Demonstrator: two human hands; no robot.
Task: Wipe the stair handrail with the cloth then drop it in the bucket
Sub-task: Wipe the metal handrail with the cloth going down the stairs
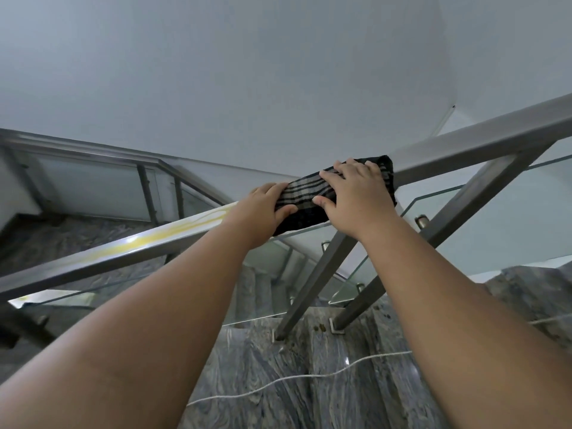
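Left hand (266,205) and right hand (356,193) press a dark striped cloth (305,196) flat atop the steel handrail (464,144), fingers curled over it.

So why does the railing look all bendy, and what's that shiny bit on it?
Head view: the wide lens bows straight lines, so the rail looks kinked near the cloth and the arms look huge at the bottom edge. Head view: the shiny bit is glare on the metal, left of the left hand, beside a yellow streak. The picture is sharp, with soft light and faint shadows.
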